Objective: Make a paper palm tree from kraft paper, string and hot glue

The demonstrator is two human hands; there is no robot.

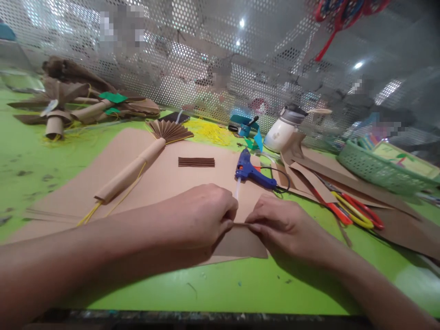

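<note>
— First entry?
— Brown paper [242,225], near the front edge of the green table [223,293], between left hand [215,211] and right hand [280,222].
— State of fingers?
— Left: narrow pinch on the paper, thumb against curled fingers. Right: same pinch, just beside.
— Outward?
— Beyond: pleated strip [196,162] on brown sheets [185,181]; glue gun [253,172] nearby. Leftward: paper tube [129,173] with fan [171,130]. Rightward: scissors [353,211], green basket [381,169]. Farther back: yellow shreds [210,131], white container [280,132].

I see plain brown paper [242,224] at the near middle, its pinched edge running left to right.
</note>
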